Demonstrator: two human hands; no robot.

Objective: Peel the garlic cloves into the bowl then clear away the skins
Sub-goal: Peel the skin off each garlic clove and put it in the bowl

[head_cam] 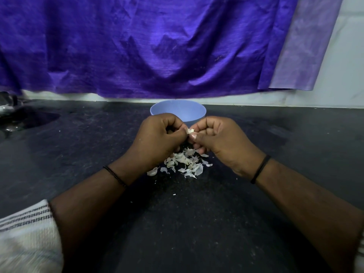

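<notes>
A small white garlic clove (pixel 190 131) is held between both hands above the dark counter. My left hand (pixel 157 138) grips it with curled fingers, and my right hand (pixel 218 140) pinches its other side with thumb and forefinger. Just behind the hands stands a light blue bowl (pixel 192 111); its inside is mostly hidden from this angle. Below the hands a heap of papery white garlic skins (pixel 185 163) lies scattered on the counter.
The black speckled counter (pixel 177 213) stretches left, right and toward me. A purple cloth (pixel 157 46) hangs over the wall right behind the bowl. At the far left edge sits a dark shiny object (pixel 8 107) with a wet patch beside it.
</notes>
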